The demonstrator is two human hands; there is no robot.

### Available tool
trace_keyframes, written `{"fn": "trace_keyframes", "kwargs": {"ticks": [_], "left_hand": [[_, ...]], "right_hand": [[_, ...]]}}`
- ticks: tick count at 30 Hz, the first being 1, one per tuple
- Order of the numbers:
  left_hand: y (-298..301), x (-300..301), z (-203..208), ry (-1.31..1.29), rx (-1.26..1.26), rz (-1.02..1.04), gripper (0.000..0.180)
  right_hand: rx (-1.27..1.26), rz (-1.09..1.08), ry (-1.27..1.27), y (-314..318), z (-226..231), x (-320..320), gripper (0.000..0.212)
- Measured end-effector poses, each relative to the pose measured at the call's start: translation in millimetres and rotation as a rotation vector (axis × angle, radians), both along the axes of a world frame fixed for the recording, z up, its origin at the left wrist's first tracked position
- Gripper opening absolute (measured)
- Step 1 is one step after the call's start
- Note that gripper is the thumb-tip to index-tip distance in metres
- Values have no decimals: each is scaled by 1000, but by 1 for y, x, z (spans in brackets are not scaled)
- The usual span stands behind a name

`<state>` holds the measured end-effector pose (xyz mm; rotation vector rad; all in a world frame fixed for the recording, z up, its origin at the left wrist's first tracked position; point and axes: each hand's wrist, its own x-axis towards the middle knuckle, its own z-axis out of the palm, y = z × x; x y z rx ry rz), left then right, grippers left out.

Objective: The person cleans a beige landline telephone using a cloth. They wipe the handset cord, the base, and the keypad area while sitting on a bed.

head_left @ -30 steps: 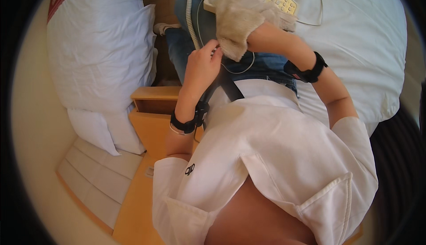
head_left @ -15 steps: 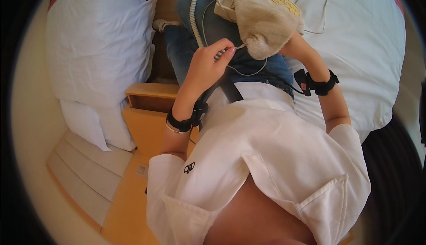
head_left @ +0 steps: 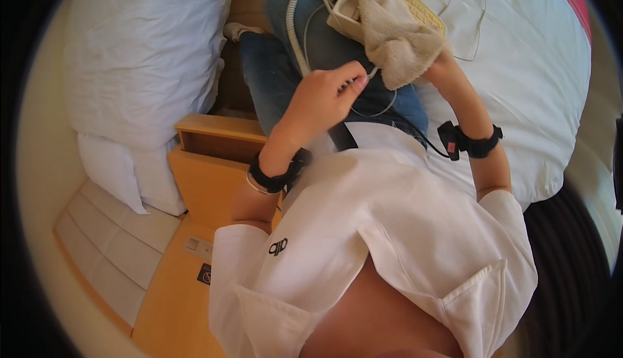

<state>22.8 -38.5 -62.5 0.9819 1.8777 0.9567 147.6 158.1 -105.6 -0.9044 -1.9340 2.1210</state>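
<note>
My left hand is closed in a pinch round the coiled phone cord, above my lap. A short white end of cord runs from its fingertips to a beige cloth. My right hand grips that cloth; the fingers are hidden under it. The cloth lies partly over a yellowed telephone with rows of keys, resting on the bed's edge by my knee. Whether the cloth wraps the cord cannot be made out.
A thin white cable loops below the cloth, and more cable lies on the white bed at right. White pillows are stacked at left. A wooden nightstand with an open compartment stands beside my left arm.
My left hand has moved a little to the right, closer to the cloth, still pinching the cord. The cloth and telephone appear slightly further right, as the whole view has shifted somewhat.
</note>
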Motion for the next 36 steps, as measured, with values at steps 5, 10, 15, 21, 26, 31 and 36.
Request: {"fn": "trace_keyframes", "kwargs": {"ticks": [5, 10, 15, 21, 26, 31, 36], "left_hand": [[-14, -7, -6, -66, -87, 36, 14], [-6, -5, -4, -52, -43, 36, 15], [-5, -9, 0, -48, -86, -52, 15], [-20, -13, -15, -49, -185, -48, 18], [-3, -22, -13, 246, -318, -44, 24], [38, -36, -11, 486, 170, 394, 13], [70, -54, -39, 586, 348, 138, 22]], "right_hand": [[-44, -19, -60, 58, 12, 32, 38], [802, 363, 94, -1, 20, 3, 45], [938, 558, 72, -16, -33, -10, 46], [70, 29, 98, 50, -6, 24, 38], [82, -336, 428, 65, 29, 62, 51], [-74, -450, 664, 86, 42, 85, 50], [-57, -759, 415, 78, 44, 76, 59]]}}
